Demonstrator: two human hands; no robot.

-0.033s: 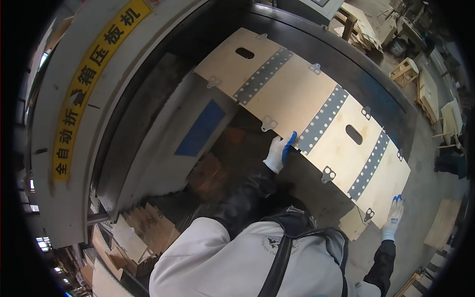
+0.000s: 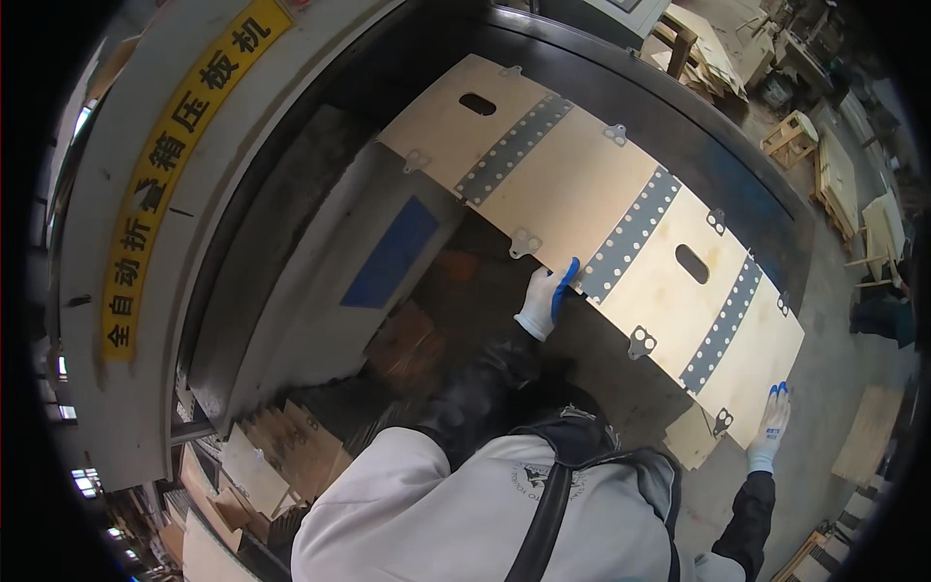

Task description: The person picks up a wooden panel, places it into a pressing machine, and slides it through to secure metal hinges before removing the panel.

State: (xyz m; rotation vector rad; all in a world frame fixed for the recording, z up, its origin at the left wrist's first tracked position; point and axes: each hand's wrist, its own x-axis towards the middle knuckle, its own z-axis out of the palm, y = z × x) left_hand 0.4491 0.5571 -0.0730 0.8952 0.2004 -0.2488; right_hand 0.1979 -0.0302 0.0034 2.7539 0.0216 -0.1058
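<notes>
A long panel of hinged plywood sections (image 2: pixel 562 184) lies across the dark machine bed (image 2: pixel 718 145). Grey strips with rows of rivets (image 2: pixel 630 236) join the sections, metal plates sit along both edges, and two sections have oval slots. At the middle of its near edge, my left hand (image 2: pixel 546 299), in a white and blue glove, is closed on the panel, with part of the fingers hidden. My right hand (image 2: pixel 771 425), gloved alike, rests against the panel's right end with its fingers stretched out along the edge.
A large grey machine body (image 2: pixel 107 242) with a yellow label strip (image 2: pixel 160 175) rises at the left. Stacked wooden boards (image 2: pixel 281 456) stand at the lower left. Beyond the bed at the far right are a wooden stool (image 2: pixel 790 139) and more boards (image 2: pixel 868 436) on the floor.
</notes>
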